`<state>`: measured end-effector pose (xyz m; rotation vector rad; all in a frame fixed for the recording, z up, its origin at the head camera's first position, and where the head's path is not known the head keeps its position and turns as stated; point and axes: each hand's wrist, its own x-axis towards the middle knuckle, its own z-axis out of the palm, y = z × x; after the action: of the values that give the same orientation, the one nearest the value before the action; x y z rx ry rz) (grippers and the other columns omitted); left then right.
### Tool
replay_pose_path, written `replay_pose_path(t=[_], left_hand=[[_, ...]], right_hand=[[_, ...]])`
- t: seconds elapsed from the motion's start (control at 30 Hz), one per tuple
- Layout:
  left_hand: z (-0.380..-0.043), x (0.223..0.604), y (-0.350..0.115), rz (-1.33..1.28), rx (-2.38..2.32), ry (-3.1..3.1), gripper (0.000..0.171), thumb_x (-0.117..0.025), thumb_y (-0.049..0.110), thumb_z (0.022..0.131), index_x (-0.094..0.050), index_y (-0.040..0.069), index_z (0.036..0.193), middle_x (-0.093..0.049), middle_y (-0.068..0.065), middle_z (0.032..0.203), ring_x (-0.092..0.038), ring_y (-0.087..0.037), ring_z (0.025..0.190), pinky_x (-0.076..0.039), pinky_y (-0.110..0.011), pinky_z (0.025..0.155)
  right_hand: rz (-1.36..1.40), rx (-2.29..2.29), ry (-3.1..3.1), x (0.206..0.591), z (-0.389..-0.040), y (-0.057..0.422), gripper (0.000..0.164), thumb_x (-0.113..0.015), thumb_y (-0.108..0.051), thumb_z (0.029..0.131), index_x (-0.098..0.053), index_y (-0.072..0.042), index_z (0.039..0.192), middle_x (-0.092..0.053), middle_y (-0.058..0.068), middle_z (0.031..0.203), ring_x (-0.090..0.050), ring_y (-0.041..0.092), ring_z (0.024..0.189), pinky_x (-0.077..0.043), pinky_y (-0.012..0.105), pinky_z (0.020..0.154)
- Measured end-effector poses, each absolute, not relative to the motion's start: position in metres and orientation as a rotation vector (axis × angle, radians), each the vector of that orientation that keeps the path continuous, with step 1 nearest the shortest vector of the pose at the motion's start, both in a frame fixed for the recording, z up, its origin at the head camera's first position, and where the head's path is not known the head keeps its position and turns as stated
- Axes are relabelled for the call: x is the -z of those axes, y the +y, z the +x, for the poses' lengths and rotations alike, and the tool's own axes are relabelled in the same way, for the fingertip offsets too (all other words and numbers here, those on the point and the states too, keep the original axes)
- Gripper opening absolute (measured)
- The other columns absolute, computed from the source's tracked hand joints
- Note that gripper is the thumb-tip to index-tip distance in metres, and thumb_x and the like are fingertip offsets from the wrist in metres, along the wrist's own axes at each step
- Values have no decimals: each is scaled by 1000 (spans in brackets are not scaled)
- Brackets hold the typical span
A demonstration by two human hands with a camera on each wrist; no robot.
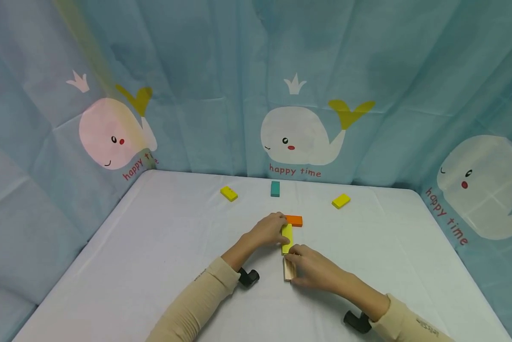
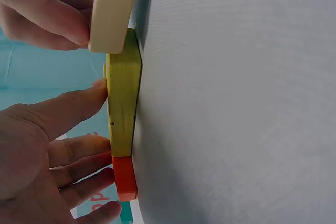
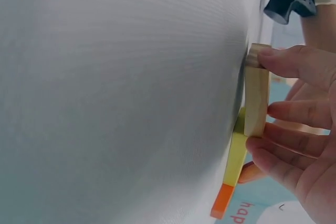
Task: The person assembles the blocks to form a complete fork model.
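Observation:
A plain wooden block [image 1: 288, 269] is held by my right hand [image 1: 317, 269]. In the right wrist view, the thumb presses the near end of this wooden block [image 3: 256, 93] and fingertips touch its far end. Directly beyond it lies a yellow block [image 1: 287, 237], lengthwise in line. An orange block [image 1: 294, 221] sits crosswise at the yellow block's far end. My left hand [image 1: 267, 230] rests over these two; in the left wrist view its thumb touches the yellow block [image 2: 124, 103] and fingertips reach the orange block [image 2: 125, 179]. Whether the wooden block touches the yellow one is unclear.
On the white tablecloth [image 1: 153, 266], a teal block [image 1: 275, 189] lies beyond the orange one. Single yellow blocks lie at the far left [image 1: 228, 193] and far right [image 1: 341, 201]. A blue whale-print curtain [image 1: 221, 133] surrounds the table's back and sides.

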<state>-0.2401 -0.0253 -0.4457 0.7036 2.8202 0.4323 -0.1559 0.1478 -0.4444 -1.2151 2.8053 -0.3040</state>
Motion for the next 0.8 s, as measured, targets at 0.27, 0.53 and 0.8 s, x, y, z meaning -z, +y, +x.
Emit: replay_pose_path(t=[0.27, 0.53, 0.8], left_hand=[[-240, 446, -26, 702, -434, 2828, 53, -76, 36, 84, -63, 8, 127, -57, -6, 135, -54, -20, 122, -47, -33, 105], [-240, 448, -26, 702, -448, 2822, 52, -76, 36, 84, -64, 8, 126, -57, -6, 134, -54, -20, 122, -47, -33, 104], [-239, 446, -26, 704, -448, 2824, 52, -76, 35, 84, -63, 8, 127, -58, -6, 134, -55, -20, 121, -47, -33, 104]], right_hand=[[-1255, 317, 2809, 446, -158, 146, 55, -83, -30, 76, -67, -2, 121, -60, 4, 115, -59, 14, 99, -54, 25, 83], [-1257, 268, 2828, 447, -159, 144, 52, -83, -33, 76, -68, -5, 117, -61, 3, 114, -57, 16, 103, -53, 26, 85], [-1248, 261, 2814, 447, -161, 143, 52, -82, -34, 76, -68, -5, 118, -61, 3, 115, -57, 16, 104, -53, 26, 87]])
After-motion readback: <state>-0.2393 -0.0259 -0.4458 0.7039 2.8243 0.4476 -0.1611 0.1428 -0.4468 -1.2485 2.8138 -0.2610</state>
